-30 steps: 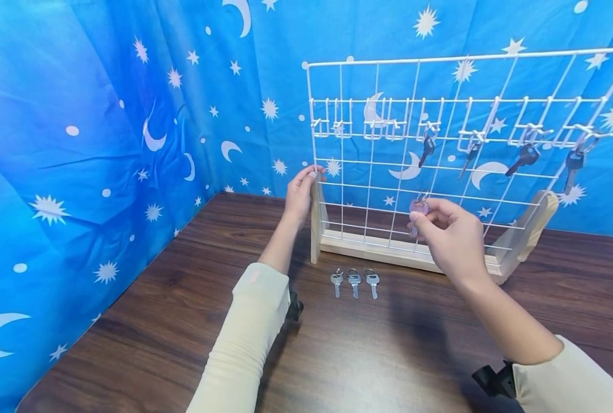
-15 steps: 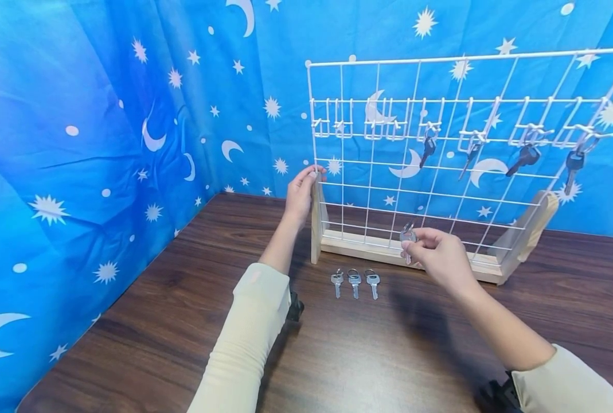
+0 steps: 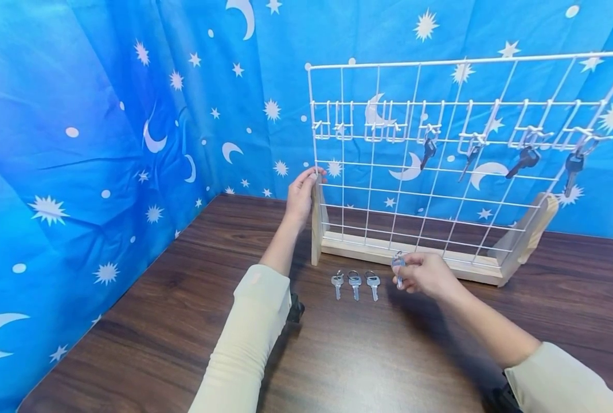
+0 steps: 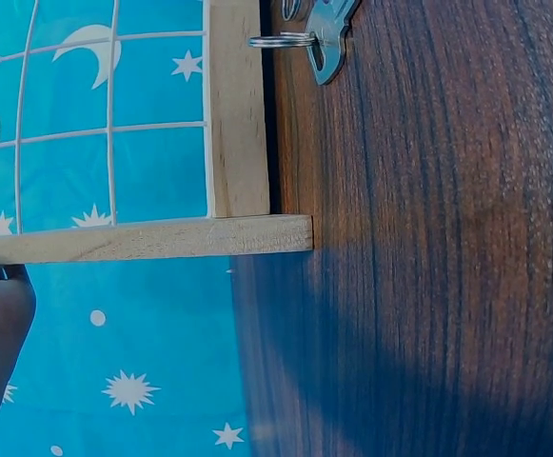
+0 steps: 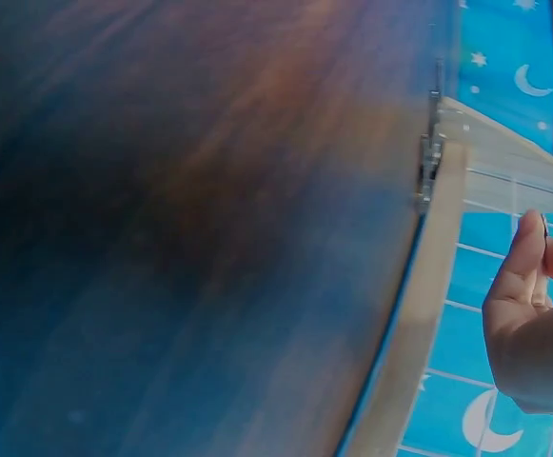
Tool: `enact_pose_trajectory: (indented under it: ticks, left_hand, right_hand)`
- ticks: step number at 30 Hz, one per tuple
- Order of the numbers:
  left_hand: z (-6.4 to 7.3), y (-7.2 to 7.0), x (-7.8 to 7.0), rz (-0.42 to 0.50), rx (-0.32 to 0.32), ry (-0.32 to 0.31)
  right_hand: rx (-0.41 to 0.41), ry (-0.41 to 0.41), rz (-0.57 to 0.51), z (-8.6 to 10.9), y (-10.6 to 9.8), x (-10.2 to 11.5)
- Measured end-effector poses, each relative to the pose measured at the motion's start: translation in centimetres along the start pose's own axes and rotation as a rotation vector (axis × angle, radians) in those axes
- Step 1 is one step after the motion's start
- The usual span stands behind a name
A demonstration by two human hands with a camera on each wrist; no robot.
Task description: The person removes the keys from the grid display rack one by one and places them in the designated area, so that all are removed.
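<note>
My right hand (image 3: 430,275) pinches a silver key (image 3: 398,264) with a ring between thumb and fingers, low in front of the rack's wooden base (image 3: 360,252). In the right wrist view the right hand (image 5: 533,324) shows from the side, and only a thin edge of the key shows. To its left, three silver keys (image 3: 355,280) with rings lie in a row on the table. My left hand (image 3: 299,198) grips the rack's left wooden upright (image 3: 315,229) near its top; in the left wrist view that hand (image 4: 0,314) is partly cut off.
A white wire grid (image 3: 471,61) stands in the wooden frame. Several wire hooks (image 3: 383,133) line its upper part. Several dark-looking keys, among them one key (image 3: 528,156), hang on the right-side hooks. A blue star-and-moon cloth (image 3: 146,172) rises behind the brown table (image 3: 337,361).
My right hand has come down and to the left with the key, from mid-grid to just above the table beside the row of keys. The left hand has stayed on the upright.
</note>
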State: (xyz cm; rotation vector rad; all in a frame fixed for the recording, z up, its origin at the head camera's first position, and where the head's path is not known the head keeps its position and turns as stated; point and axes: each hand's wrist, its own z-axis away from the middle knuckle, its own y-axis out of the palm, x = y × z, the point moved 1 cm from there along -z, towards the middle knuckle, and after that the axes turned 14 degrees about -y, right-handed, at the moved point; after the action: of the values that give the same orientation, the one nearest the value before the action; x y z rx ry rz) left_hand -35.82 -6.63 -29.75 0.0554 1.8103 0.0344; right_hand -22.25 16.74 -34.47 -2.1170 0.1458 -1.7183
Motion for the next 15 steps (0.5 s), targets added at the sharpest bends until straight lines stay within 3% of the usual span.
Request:
enact_pose_trajectory:
  ticks: [9,15]
  left_hand:
    - [-0.1,0.0,0.0,0.02,0.014,0.013]
    - [-0.1,-0.1,-0.1,0.022,0.006,0.006]
  right_hand:
    - [0.117,0.144,-0.024,0.1,0.6,-1.2]
    - [0.18,0.201,-0.1,-0.2,0.8,-2.3]
